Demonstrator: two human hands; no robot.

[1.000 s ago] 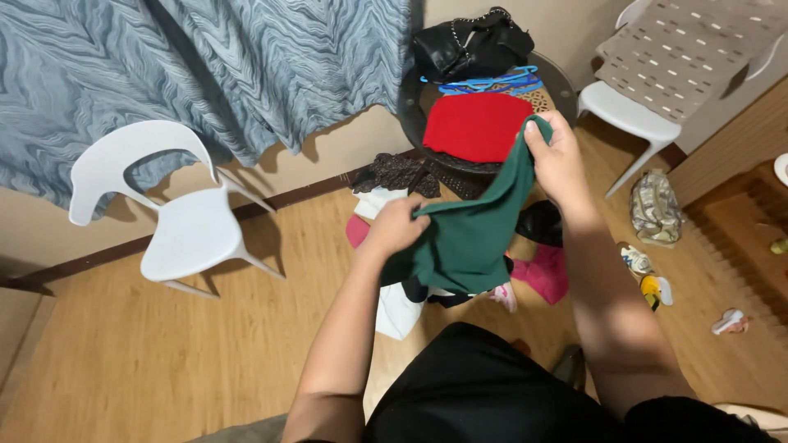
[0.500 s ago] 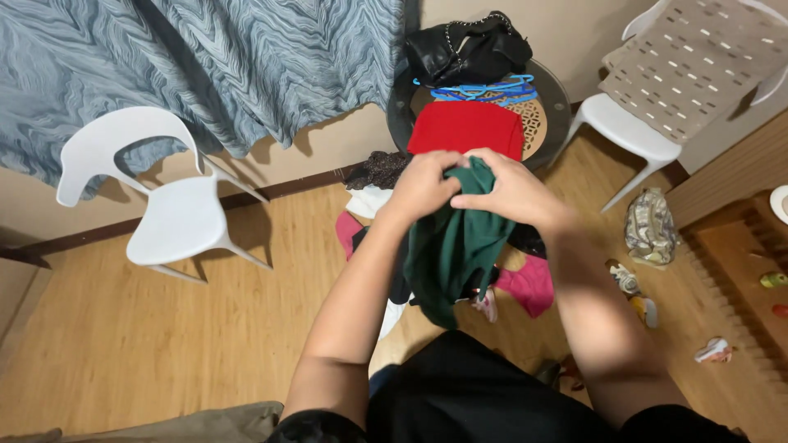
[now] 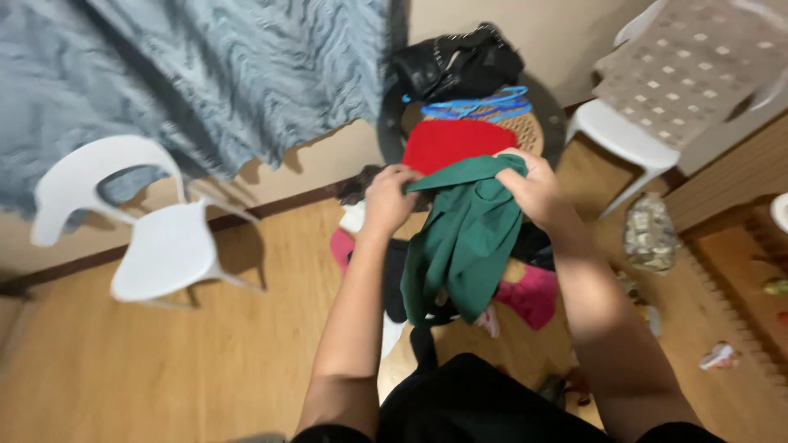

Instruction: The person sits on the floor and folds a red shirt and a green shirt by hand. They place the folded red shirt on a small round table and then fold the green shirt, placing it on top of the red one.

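- Your left hand (image 3: 387, 197) and right hand (image 3: 538, 189), together half a second ago, now grip the green garment (image 3: 464, 238) apart.
- It hangs spread over the floor clothes.

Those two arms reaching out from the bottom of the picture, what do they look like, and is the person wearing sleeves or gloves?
Both forearms are bare, with no sleeves showing down to the picture's lower edge. The left hand and the right hand have no gloves. No watch, ring or bracelet can be made out, though the picture is a little blurred. Dark black clothing covers the body between the arms.
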